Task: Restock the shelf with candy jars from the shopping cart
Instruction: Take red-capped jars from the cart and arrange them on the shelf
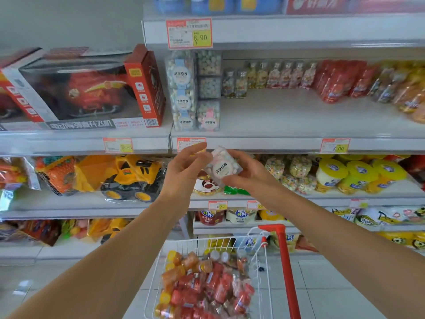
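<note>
**Inspector:** Item 1, nearest the lens: two bare forearms (119, 256) reached up over the shopping cart (207, 239), which held red and orange pouches (207, 286). State the hand condition.

**Operator:** The right hand (249, 174) gripped the candy jar (222, 168) from its right side and underside, fingers curled round it. The left hand (184, 168) had its fingers straight, with the tips at the jar's upper left corner. Whether they touched it could not be told.

**Inspector:** Location of the jar?

**Operator:** In the air and tilted, in front of the shelf (299, 116) edge and just beside the price tag (190, 143). It was below the stacked jars (195, 90) carrying the same label at the shelf's left end.

**Inspector:** Appearance?

**Operator:** A clear, flat-sided container packed with small pale pink and white sweets. It carried a round white label with dark characters.

**Inspector:** Failure modes?

**Operator:** By judgement, three.
- (a) Only one hand plainly held a smooth wall, so the jar could slip and drop into the cart or onto the floor.
- (b) The stack stood three high in two columns, so a nudge during placement could topple it.
- (c) The jar was tilted, so if set down unlevelled it could rock or end up with the label facing away.
</note>
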Tool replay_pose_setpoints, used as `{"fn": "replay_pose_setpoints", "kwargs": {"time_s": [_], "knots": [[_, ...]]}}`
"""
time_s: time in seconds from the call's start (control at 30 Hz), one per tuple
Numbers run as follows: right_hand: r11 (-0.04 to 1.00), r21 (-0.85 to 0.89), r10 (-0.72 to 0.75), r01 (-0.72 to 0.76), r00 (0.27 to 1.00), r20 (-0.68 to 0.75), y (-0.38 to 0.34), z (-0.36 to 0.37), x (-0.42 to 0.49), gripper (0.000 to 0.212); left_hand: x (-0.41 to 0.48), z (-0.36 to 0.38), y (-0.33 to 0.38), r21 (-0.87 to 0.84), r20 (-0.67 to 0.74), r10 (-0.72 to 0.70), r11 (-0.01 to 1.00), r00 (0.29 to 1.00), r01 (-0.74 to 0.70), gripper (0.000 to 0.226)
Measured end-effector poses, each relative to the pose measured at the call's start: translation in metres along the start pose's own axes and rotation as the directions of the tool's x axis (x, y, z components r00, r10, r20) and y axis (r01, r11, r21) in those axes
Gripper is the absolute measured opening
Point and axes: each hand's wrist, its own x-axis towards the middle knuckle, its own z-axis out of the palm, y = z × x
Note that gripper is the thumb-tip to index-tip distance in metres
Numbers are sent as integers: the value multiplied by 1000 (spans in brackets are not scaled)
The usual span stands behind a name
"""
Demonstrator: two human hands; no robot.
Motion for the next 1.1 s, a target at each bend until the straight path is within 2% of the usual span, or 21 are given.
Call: {"fn": "replay_pose_setpoints", "kwargs": {"time_s": [0.07,0.13,0.2,0.37,0.5,0.63,0.83,0.97,1.1], "knots": [[1000,19,-22,23,995,-93,-10,1,3,61,3,-1,8,-3,-63,43,999,997,-44,16],[997,5,-69,71,979,-192,-22,-2,10,60,6,-5,16,166,-142,130,980,981,-106,16],[991,5,-126,131,961,-246,-36,-5,21,61,10,-11,22,385,-189,239,910,953,-152,25],[968,-29,-244,251,899,-363,-61,-6,57,63,24,-11,34,651,-108,347,733,932,-198,49],[946,-122,-323,299,851,-415,-62,-5,88,69,37,1,38,688,-102,275,713,956,-132,64],[936,-193,-350,294,839,-417,-54,-6,114,66,53,4,38,691,-118,267,714,957,-114,72],[927,-301,-342,226,838,-425,-40,-6,136,72,64,4,37,677,-115,258,727,959,-114,72],[907,-377,-352,186,828,-437,-34,-5,144,72,65,4,33,681,-125,312,717,942,-147,70],[905,-382,-359,185,813,-459,-31,-1,147,71,64,1,30,682,-117,338,711,934,-172,70]]}}
